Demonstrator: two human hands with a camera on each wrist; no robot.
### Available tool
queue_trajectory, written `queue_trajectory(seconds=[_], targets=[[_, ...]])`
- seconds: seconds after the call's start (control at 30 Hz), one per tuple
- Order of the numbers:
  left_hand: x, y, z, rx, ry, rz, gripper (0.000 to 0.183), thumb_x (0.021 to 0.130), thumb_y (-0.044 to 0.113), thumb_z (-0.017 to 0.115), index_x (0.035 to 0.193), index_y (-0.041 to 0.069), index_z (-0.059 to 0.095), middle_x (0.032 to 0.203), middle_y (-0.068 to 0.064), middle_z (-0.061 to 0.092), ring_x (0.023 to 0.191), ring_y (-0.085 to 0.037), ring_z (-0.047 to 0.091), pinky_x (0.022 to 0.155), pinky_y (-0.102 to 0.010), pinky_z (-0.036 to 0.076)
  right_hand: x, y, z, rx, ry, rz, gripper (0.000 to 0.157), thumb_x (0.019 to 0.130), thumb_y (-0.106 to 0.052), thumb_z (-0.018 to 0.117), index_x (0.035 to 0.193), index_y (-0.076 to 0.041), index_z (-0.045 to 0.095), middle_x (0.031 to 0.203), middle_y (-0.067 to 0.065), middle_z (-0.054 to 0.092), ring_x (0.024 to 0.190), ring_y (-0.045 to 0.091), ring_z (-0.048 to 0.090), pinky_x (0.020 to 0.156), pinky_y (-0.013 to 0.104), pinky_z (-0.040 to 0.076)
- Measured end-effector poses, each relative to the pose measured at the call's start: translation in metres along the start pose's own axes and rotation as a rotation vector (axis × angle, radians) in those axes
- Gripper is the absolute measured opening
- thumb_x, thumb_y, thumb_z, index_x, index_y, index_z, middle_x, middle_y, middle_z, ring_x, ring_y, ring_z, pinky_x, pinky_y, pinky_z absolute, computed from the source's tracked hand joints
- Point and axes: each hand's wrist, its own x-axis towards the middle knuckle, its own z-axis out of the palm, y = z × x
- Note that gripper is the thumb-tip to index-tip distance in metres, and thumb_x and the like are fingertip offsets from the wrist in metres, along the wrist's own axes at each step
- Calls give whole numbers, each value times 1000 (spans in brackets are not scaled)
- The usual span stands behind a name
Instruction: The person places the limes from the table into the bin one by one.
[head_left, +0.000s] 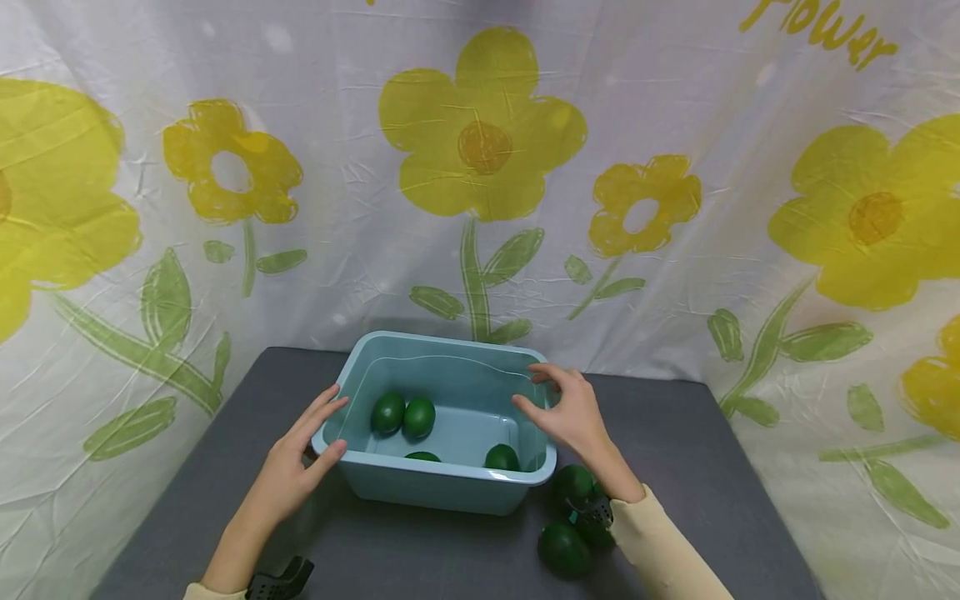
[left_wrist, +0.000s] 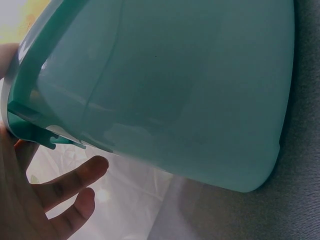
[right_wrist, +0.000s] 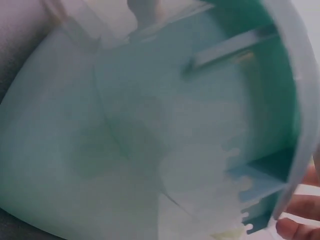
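Observation:
A light blue plastic bin (head_left: 435, 492) stands on the table with several smooth, dark green, avocado-like fruits (head_left: 419, 417) inside; its front wall partly hides some of them. At the bin's left end, my left hand (head_left: 288, 467) touches the rim with its fingers spread and its thumb by the front left corner. The left wrist view shows loose fingers (left_wrist: 75, 182) beside the outer wall. Over the right end of the rim is my right hand (head_left: 570, 412), thumb and fingers apart. Its fingertips (right_wrist: 295, 220) appear past the rim in the blurred right wrist view.
More green fruits (head_left: 565, 550) lie on the dark grey tabletop (head_left: 420, 558) right of the bin, under my right forearm and partly hidden by it. Behind the table hangs a white curtain (head_left: 337, 250) printed with yellow flowers.

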Motion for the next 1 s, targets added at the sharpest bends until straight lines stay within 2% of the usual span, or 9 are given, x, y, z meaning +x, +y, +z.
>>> queue_trajectory(seconds=[0.17,0.3,0.47,0.67,0.77,1.0], targets=[[0,-1,0,0,6,6,60,102,14,69,159,15,51,172,-3,36,118,1,50,70,-29,51,-3,1,-10,15,62,-29,52,88,-31,87,130,-5,73,115,16,76,95,34,68,84,56,55],[1,-1,1,-5,1,5,60,102,15,69,159,15,50,172,-2,35,116,2,50,70,-28,50,-8,2,-18,16,119,-29,53,86,-28,88,131,-4,72,117,16,76,99,38,69,85,56,55],[0,-1,0,-7,-4,5,59,103,16,69,159,15,50,172,-3,35,120,3,48,70,-28,50,-15,7,-27,20,165,4,53,85,-26,89,132,-8,72,119,14,76,103,37,67,87,54,53],[0,0,0,-6,1,8,58,103,16,69,158,14,51,171,-5,37,111,1,51,70,-28,50,-24,16,-38,2,209,31,54,86,-26,89,134,-9,72,118,12,76,102,33,66,76,42,49],[0,0,0,-8,1,5,58,103,17,69,158,14,51,171,-4,37,109,1,51,70,-27,50,-29,20,-44,-4,227,47,55,86,-26,88,136,-10,71,120,13,76,103,32,66,75,39,47],[0,0,0,-5,-1,-2,59,102,17,69,159,15,51,171,-4,36,116,0,50,70,-28,51,-44,30,-53,3,257,111,56,87,-25,88,139,-13,69,123,12,76,104,29,66,77,38,47]])
